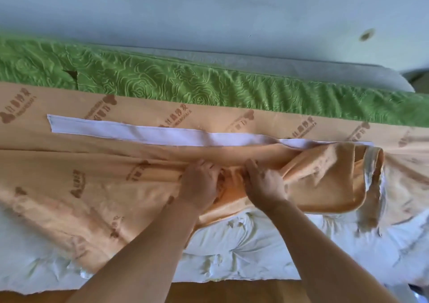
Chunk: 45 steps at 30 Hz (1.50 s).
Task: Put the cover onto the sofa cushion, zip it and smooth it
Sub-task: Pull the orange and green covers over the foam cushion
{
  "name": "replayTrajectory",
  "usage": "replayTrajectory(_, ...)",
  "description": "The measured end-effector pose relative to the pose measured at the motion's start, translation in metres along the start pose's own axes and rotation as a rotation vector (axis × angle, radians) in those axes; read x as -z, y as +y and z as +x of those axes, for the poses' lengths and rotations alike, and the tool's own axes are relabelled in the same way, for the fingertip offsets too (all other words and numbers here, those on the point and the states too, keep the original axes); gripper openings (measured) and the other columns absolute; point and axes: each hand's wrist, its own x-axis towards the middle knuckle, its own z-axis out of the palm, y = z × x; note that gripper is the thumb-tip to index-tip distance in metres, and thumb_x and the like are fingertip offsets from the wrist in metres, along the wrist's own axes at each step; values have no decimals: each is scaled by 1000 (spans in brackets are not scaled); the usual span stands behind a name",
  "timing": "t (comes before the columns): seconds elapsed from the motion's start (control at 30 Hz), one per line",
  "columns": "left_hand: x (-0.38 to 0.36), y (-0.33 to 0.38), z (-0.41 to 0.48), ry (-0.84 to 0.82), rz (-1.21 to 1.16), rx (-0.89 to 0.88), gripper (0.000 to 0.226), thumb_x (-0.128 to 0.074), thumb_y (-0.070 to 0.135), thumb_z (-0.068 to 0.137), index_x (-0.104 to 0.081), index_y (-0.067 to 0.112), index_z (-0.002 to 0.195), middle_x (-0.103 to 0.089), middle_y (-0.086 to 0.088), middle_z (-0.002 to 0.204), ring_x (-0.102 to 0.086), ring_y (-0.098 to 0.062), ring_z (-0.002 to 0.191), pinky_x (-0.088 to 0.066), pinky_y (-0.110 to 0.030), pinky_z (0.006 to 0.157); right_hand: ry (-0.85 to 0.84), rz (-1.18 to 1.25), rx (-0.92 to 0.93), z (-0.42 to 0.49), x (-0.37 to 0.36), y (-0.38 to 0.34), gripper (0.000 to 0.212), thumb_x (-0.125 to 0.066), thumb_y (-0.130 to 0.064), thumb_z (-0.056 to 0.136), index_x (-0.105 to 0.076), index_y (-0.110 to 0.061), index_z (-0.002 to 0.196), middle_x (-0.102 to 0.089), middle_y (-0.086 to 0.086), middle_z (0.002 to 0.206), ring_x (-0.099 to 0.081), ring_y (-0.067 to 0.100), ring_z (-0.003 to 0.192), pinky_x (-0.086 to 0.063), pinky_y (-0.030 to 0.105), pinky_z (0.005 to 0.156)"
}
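Observation:
The orange cover [69, 163], printed with brown logos and edged in embossed green fabric [162, 79], lies spread over the white cushion [243, 247]. A white strip [139, 132] runs along the cover's slit. My left hand [199, 184] and my right hand [264, 184] sit side by side at the middle, fingers curled into the bunched orange edge. To the right the cover is folded back in a loose roll [329, 177]. The cushion's white tufted surface shows bare below the hands. No zip slider is visible.
A pale grey floor or wall [209, 12] fills the far side, with a small brown mark [366, 35]. A grey padded piece [348, 75] lies behind the green edge. Brown surface [209, 291] shows under the cushion's near edge.

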Motion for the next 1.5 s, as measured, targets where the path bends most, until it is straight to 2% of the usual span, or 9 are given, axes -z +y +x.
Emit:
replayTrajectory(0.07,-19,6,-37,-385,55,-85,9,-61,23,76,-64,17,81,-66,-2,86,-61,-21,85,-44,-25,70,-407,14,-129,-60,-35,-11,23,-41,-10,83,-55,-19,98,-69,5,88,-67,27,80,-42,29,57)
replayTrajectory(0.13,-27,14,-66,-543,69,-56,11,-59,26,81,-63,18,87,-63,1,94,-56,-21,95,-41,-30,81,-589,192,-210,-113,-55,-15,25,-35,-11,71,-44,-23,91,-65,-4,71,-68,21,70,-47,24,51)
replayTrajectory(0.2,-28,14,-60,-504,105,1,15,-56,28,84,-63,18,94,-62,2,100,-54,-22,102,-39,-32,88,-567,230,-205,-120,-73,-18,24,-32,-18,72,-44,-24,92,-65,-5,76,-67,19,78,-49,24,57)
replayTrajectory(0.3,-20,13,-42,-552,158,13,29,-37,23,95,-58,16,113,-58,-2,119,-48,-24,117,-31,-33,98,-524,134,-139,-86,-61,-5,31,-29,-17,93,-48,-18,117,-58,4,119,-52,25,114,-42,34,88)
replayTrajectory(0.67,7,19,-24,-748,77,170,29,-51,20,86,-58,16,113,-58,-6,122,-54,-25,111,-46,-33,90,-488,-49,-216,-57,2,39,35,-40,-33,96,-43,-21,128,-48,3,129,-39,24,126,-39,39,99)
replayTrajectory(0.93,24,72,16,-516,-136,123,23,-46,31,91,-55,16,105,-58,-3,114,-53,-23,105,-44,-31,81,-240,-127,-400,-55,49,82,53,-47,-10,81,-38,-24,132,-33,3,138,-30,25,129,-33,37,103)
replayTrajectory(1.2,-7,181,71,-393,-401,204,35,-50,41,91,-50,18,118,-55,1,121,-50,-19,113,-40,-28,86,18,74,-799,-21,77,210,56,-58,-28,85,-33,-11,132,-40,13,136,-33,33,129,-33,43,102)
replayTrajectory(1.4,-60,269,125,-322,-354,359,51,-60,45,79,-45,18,120,-44,0,128,-39,-23,121,-34,-31,98,159,161,-474,-4,66,296,39,-48,-21,80,-57,-18,118,-57,14,115,-49,36,109,-40,39,86)
replayTrajectory(1.5,-84,301,136,-198,-238,369,41,-40,45,81,-61,17,102,-53,-4,115,-45,-26,111,-36,-33,96,175,324,-225,-19,69,314,53,-35,-41,70,-67,-10,99,-68,17,88,-62,35,82,-43,34,64)
